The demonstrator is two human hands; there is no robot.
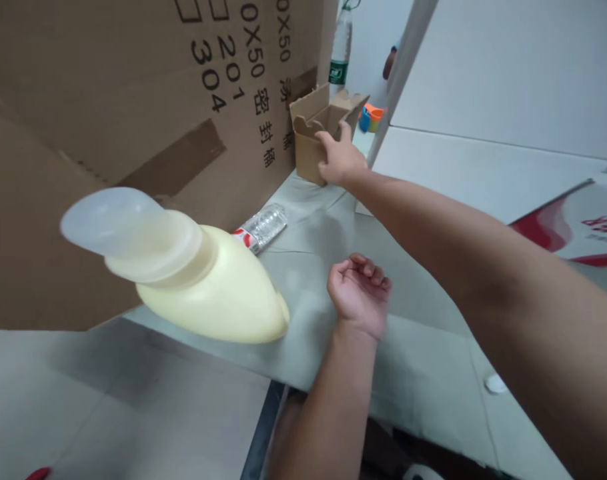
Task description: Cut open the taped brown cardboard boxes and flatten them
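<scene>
My right hand (339, 159) reaches far forward and grips the side of a small open cardboard box (314, 133) standing at the back of the grey cloth-covered table (423, 360). Resting near the table's middle, my left hand (359, 292) has its fingers curled loosely into the palm with nothing in them. To its left a pale yellow plastic container with a clear lid (183, 273) lies tilted, its lid end pointing left. A crushed clear plastic bottle (261, 228) lies behind it on the cloth.
A large brown printed carton (133, 120) walls off the left side. An upright water bottle (340, 53) and small orange and blue items (370, 117) stand behind the small box. White boards (508, 87) rise at right, with a red-and-white printed sheet (578, 233).
</scene>
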